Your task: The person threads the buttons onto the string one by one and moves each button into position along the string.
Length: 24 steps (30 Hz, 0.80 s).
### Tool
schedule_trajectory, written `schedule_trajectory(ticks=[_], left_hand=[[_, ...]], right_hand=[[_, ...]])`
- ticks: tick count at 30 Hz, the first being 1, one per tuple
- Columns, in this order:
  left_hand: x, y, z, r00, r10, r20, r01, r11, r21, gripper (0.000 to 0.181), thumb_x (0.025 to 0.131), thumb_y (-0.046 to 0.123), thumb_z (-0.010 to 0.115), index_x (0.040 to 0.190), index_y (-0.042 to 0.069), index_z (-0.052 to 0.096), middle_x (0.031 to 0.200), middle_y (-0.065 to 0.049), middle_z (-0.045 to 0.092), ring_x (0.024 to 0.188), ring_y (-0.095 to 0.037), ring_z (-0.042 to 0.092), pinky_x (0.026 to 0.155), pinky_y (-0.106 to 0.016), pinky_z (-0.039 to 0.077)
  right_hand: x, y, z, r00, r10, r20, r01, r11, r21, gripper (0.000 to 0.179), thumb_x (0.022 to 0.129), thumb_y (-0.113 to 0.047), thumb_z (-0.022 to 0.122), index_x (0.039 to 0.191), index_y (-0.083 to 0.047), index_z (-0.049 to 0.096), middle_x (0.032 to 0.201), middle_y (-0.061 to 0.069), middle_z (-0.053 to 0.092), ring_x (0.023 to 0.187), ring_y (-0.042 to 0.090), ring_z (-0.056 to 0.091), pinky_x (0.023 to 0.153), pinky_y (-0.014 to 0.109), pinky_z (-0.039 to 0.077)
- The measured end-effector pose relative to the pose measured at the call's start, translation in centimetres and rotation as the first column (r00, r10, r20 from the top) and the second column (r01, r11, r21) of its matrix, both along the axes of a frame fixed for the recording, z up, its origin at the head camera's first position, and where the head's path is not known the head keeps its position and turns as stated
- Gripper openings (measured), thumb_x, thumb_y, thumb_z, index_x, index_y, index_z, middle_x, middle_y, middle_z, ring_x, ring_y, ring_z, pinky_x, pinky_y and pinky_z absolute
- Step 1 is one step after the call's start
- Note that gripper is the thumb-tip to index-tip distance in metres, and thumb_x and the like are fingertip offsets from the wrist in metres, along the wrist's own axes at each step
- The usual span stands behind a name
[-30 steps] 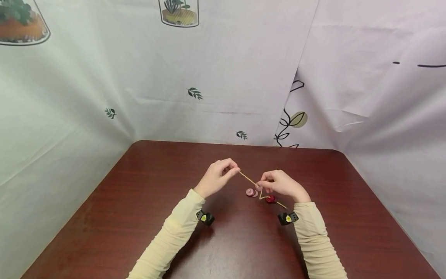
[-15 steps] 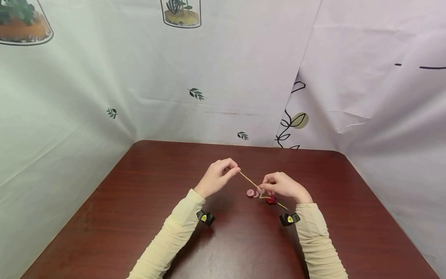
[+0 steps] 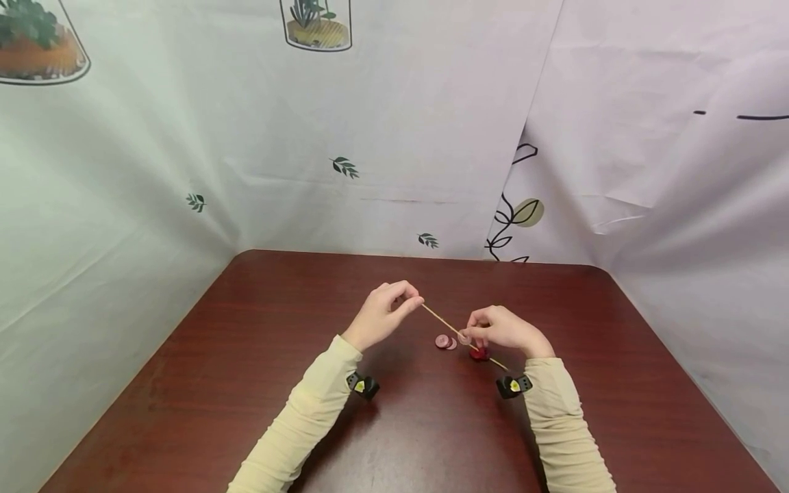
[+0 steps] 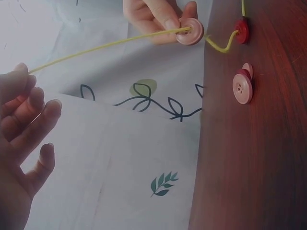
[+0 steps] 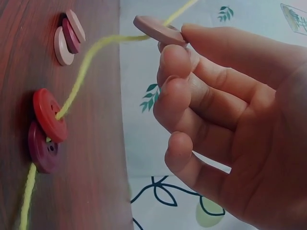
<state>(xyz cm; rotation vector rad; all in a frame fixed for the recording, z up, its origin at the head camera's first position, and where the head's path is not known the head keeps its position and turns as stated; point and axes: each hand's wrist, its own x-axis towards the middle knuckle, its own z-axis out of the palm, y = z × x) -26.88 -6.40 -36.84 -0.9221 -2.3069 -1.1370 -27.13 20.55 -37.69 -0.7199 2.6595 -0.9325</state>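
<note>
A yellow string (image 4: 103,46) runs taut from my left hand (image 3: 385,313) down to a pink button (image 4: 191,31). My left thumb and fingertips pinch the string's upper end. Between thumb and index finger, my right hand (image 3: 507,329) pinches that pink button by its rim, above the table; the string passes through it. Below, the string continues to a red button (image 5: 49,115) and a dark purple-red button (image 5: 44,147), both threaded and lying overlapped on the table. Its tail (image 3: 499,364) lies beyond them, toward the right wrist.
A small overlapping pile of loose buttons, pink (image 3: 442,341) and dark red (image 5: 70,36), lies on the brown table (image 3: 296,294) left of the threaded ones. A printed cloth (image 3: 394,137) hangs behind the table and along its sides.
My right hand and the pink button have slid slightly down and right along the string, toward the red buttons. The bend in the string below the button has straightened in the head view. My left hand stays nearly still.
</note>
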Motion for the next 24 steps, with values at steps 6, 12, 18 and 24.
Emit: schedule_trajectory(ticks=[6, 12, 18, 24], left_hand=[[0.0, -0.1, 0.0, 1.000, 0.006, -0.012, -0.006, 1.000, 0.005, 0.007, 0.091, 0.020, 0.067, 0.087, 0.015, 0.065, 0.078, 0.004, 0.063, 0.073, -0.010, 0.046, 0.069, -0.024, 0.039], [0.0, -0.1, 0.1, 1.000, -0.001, -0.017, 0.001, 1.000, 0.009, 0.010, 0.092, 0.021, 0.066, 0.083, 0.017, 0.064, 0.076, 0.005, 0.063, 0.073, -0.009, 0.045, 0.069, -0.025, 0.040], [0.0, -0.2, 0.1, 0.999, -0.008, -0.048, 0.009, 1.000, 0.028, 0.015, 0.092, 0.020, 0.065, 0.078, 0.017, 0.061, 0.072, 0.005, 0.062, 0.070, -0.008, 0.043, 0.067, -0.023, 0.037], [-0.2, -0.3, -0.1, 0.999, -0.008, -0.044, 0.008, 1.000, 0.008, 0.017, 0.092, 0.021, 0.065, 0.076, 0.017, 0.060, 0.070, 0.006, 0.059, 0.068, -0.008, 0.042, 0.067, -0.023, 0.035]], right_hand=[[-0.2, 0.2, -0.2, 1.000, 0.022, 0.005, -0.022, 1.000, 0.011, 0.017, 0.091, -0.019, 0.064, 0.080, -0.006, 0.066, 0.063, 0.013, 0.064, 0.060, 0.024, 0.060, 0.058, 0.023, 0.042], [-0.3, 0.2, -0.5, 0.999, 0.037, 0.023, -0.037, 0.999, 0.004, 0.017, 0.091, -0.018, 0.064, 0.079, -0.005, 0.066, 0.062, 0.010, 0.063, 0.058, 0.016, 0.058, 0.057, 0.023, 0.043], [-0.3, 0.2, -0.8, 0.999, 0.038, 0.036, -0.038, 0.999, -0.007, 0.020, 0.090, -0.019, 0.064, 0.078, -0.003, 0.066, 0.061, 0.007, 0.061, 0.058, 0.013, 0.055, 0.058, 0.023, 0.043], [-0.4, 0.1, -1.1, 0.998, 0.030, 0.051, -0.030, 1.000, -0.002, 0.019, 0.090, -0.016, 0.063, 0.078, -0.003, 0.066, 0.061, 0.006, 0.061, 0.058, 0.011, 0.055, 0.061, 0.023, 0.043]])
